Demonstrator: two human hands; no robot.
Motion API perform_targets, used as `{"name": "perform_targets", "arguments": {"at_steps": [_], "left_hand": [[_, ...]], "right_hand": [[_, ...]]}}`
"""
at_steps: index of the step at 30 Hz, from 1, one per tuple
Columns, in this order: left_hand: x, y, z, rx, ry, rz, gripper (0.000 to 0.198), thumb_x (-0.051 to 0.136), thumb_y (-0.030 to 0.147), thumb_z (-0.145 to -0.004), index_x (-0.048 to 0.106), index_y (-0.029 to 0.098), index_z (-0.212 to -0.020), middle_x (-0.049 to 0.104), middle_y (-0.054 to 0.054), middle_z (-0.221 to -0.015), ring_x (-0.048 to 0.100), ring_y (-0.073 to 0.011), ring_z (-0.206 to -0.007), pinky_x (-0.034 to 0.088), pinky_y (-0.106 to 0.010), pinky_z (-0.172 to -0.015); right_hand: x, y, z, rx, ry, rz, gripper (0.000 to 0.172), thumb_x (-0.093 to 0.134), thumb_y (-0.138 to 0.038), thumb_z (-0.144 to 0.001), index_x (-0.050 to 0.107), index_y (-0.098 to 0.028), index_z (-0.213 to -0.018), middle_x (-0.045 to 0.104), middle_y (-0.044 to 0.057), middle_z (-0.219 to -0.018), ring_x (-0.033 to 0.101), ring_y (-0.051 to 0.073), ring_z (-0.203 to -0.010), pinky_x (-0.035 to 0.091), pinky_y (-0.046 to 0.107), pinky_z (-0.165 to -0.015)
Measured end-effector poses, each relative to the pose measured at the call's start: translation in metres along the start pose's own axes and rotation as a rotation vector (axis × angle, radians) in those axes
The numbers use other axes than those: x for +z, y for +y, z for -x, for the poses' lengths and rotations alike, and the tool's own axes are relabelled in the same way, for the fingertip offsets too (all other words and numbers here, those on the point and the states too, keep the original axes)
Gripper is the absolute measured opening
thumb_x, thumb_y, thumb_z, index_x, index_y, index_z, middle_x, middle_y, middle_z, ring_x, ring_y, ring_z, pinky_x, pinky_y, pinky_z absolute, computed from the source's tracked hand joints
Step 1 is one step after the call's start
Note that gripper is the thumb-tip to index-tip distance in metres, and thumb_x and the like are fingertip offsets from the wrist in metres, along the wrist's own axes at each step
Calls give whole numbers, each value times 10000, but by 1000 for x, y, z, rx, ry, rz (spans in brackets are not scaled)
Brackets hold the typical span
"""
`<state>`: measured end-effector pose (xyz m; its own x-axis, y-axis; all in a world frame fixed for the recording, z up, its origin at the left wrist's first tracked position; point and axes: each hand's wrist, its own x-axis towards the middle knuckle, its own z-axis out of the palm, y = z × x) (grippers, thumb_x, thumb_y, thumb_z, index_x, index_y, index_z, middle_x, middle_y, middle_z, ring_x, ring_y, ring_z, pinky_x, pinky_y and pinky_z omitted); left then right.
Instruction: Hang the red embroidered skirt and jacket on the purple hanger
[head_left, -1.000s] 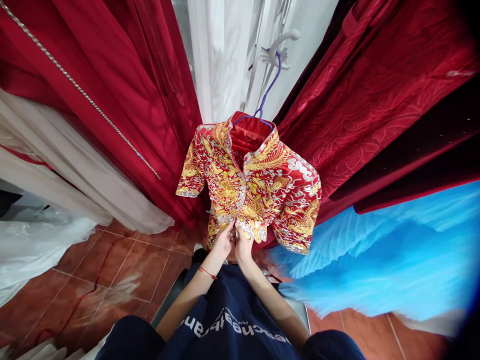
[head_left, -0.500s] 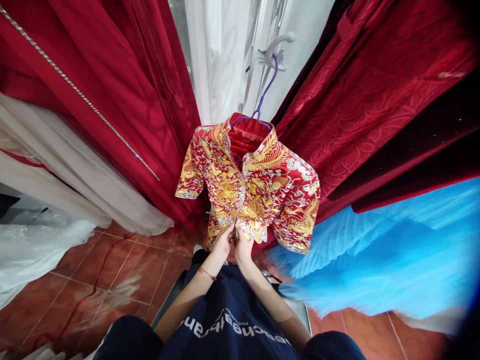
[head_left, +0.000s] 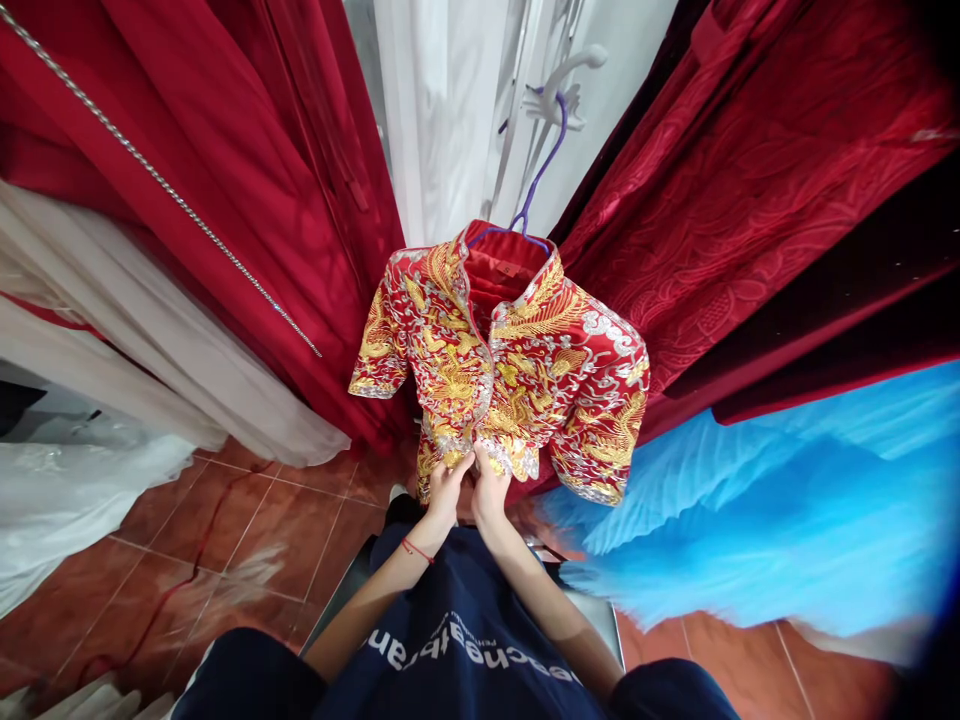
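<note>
A short-sleeved red jacket (head_left: 525, 350) with gold and silver embroidery hangs in front of me on a purple hanger (head_left: 537, 185). The hanger's top is hooked on a white wall hook (head_left: 559, 95). Its front edges meet lower down, while the collar stands apart and shows the red lining. My left hand (head_left: 448, 490) grips the lower hem just left of the front opening, fingers closed. Close beside it, my right hand (head_left: 490, 485) pinches the hem on the other side of the opening. The fingertips are partly hidden by the hands, so any fastener there cannot be made out.
Red gowns (head_left: 300, 150) hang at the left, with white fabric (head_left: 150, 300) below them. Patterned red dresses (head_left: 765, 220) hang at the right, above fluffy blue fabric (head_left: 810, 510). A red cord (head_left: 202, 540) lies across the tiled floor (head_left: 247, 520).
Both hands stay at the jacket's hem; the left has shifted slightly, its fingers a little flatter on the cloth. The jacket and hanger appear slightly farther right in view.
</note>
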<state>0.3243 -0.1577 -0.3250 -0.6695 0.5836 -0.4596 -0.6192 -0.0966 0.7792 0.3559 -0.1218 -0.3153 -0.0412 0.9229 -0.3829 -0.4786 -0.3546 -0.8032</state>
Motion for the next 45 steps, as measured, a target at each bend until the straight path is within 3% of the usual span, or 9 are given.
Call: {"name": "perform_targets", "arguments": {"at_steps": [7, 10, 13, 17, 19, 28, 36, 41, 45], "left_hand": [[-10, -4, -10, -51, 42, -14, 482, 899, 355, -531, 728, 146, -930, 748, -86, -970, 675, -204, -865, 496, -329, -838], [-17, -6, -16, -36, 30, 39, 447, 880, 344, -566, 714, 157, -937, 745, -80, -957, 682, -200, -891, 497, -329, -871], [-22, -8, -21, -28, 11, 68, 396, 853, 331, -603, 708, 160, -930, 741, -80, -958, 689, -196, -904, 499, -331, -891], [-26, -11, -25, -19, 3, 90, 363, 844, 304, -595, 703, 152, -893, 740, -78, -951, 691, -198, -904, 502, -336, -890], [-26, -12, -26, 6, 13, 95, 359, 841, 291, -588, 701, 157, -890, 742, -77, -971, 689, -203, -935, 500, -331, -896], [-28, -2, -25, 14, -3, 74, 379, 862, 325, -571, 720, 146, -874, 751, -80, -932, 699, -200, -895, 510, -341, -902], [-23, 6, -23, -25, 8, 81, 383, 860, 342, -571, 720, 141, -866, 750, -103, -929, 702, -214, -899, 509, -324, -841], [-28, 5, -21, -18, 20, 41, 389, 861, 352, -561, 726, 131, -852, 751, -102, -871, 704, -198, -814, 517, -302, -774], [-55, -7, -7, -41, 37, -13, 382, 889, 343, -522, 736, 138, -806, 752, -96, -810, 706, -206, -759, 526, -304, -731]], "right_hand": [[-25, 7, -1, 89, -210, 105, 449, 732, -535, -723, 701, -138, -930, 733, 40, -804, 694, 174, -758, 571, 296, -699], [-55, 5, 3, 109, -562, 556, 429, 670, -568, -782, 679, -152, -678, 598, -21, -493, 575, 134, -471, 470, 229, -485], [-69, -6, 5, -157, -743, 1066, 385, 675, -427, -829, 602, -185, -539, 524, -18, -436, 502, 124, -415, 395, 221, -462], [-47, -27, -5, -692, -652, 1392, 138, 588, -286, -905, 672, -182, -942, 683, 86, -856, 643, 202, -727, 474, 278, -646], [-31, -35, -16, -848, -721, 1447, 215, 583, -236, -907, 631, -177, -1108, 670, 127, -1030, 647, 242, -902, 500, 318, -753], [-17, -48, -53, -830, -1050, 1345, 276, 438, -250, -999, 708, -194, -987, 675, 91, -940, 645, 198, -847, 504, 312, -787], [-5, -54, -64, -640, -970, 1086, 262, 597, -419, -917, 689, -187, -839, 672, 33, -796, 609, 157, -707, 473, 276, -725], [-9, -41, -60, -770, -937, 1249, 194, 470, -276, -972, 603, -193, -857, 641, 50, -833, 594, 166, -742, 448, 266, -703], [-12, -45, -67, -921, -686, 1353, 195, 387, -230, -987, 552, -183, -895, 606, 66, -811, 556, 180, -676, 413, 280, -637]]}}
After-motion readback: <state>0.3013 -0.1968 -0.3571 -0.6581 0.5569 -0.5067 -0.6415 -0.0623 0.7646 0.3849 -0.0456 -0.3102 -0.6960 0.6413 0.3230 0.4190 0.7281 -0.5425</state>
